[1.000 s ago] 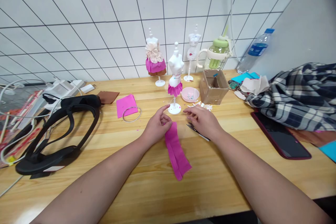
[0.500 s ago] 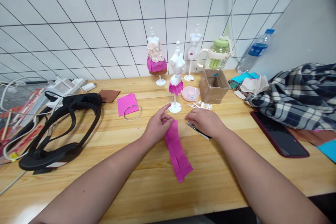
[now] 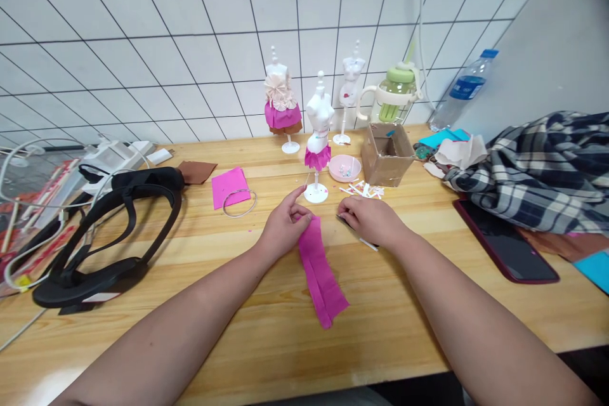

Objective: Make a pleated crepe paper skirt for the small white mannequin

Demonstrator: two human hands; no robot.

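A magenta cloth strip [image 3: 320, 273] lies lengthwise on the table, its far end pinched between the thumb and fingers of my left hand [image 3: 287, 221]. My left index finger points toward the base of a white mini mannequin [image 3: 320, 113] in a magenta ruffle. To the right, my right hand [image 3: 368, 219] is closed over a thin dark tool [image 3: 349, 222], mostly hidden under the palm; it may be resting on the table. A thin white stick [image 3: 368, 244] shows just below that hand.
Two more mannequins [image 3: 281, 98] [image 3: 352, 82], a pink dish [image 3: 345, 169], a cardboard box [image 3: 387, 162] and a green-lidded jug [image 3: 397, 92] stand behind. Magenta cloth [image 3: 229, 186] and a metal ring [image 3: 240, 203] lie left, near a black headset [image 3: 118, 266]. A phone [image 3: 507, 244] lies right.
My right hand has closed further over the dark tool, and less of the tool shows. My left hand still pinches the strip; the view has shifted slightly.
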